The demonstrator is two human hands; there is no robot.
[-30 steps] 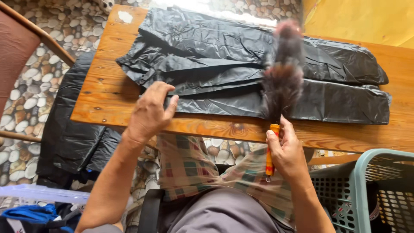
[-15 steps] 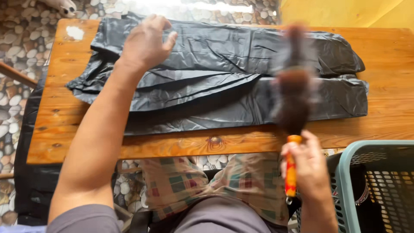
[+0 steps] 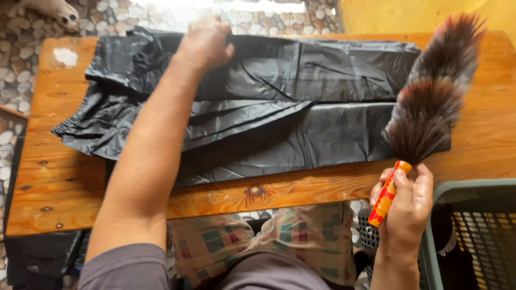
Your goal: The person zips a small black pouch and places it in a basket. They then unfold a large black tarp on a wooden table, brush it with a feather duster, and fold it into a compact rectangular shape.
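A feather duster [image 3: 430, 96] is gripped by the right hand [image 3: 406, 212] at four o'clock; black plastic sheeting [image 3: 279, 113] is pressed by the left hand [image 3: 207, 40], fingers curled, at twelve.

Green basket [image 3: 473, 188] cut off at right; left hand [image 3: 204, 43] fingertips perhaps hidden.

plastic sheet [image 3: 301, 123]: glossy black
duster [image 3: 430, 102]: dark brown feathers, reddish bands
duster handle [image 3: 388, 194]: orange-red, yellow pattern
table [image 3: 70, 182]: orange-brown wood grain
basket [image 3: 473, 236], lower right: grey-green
cloth [image 3: 279, 241]: pastel checks
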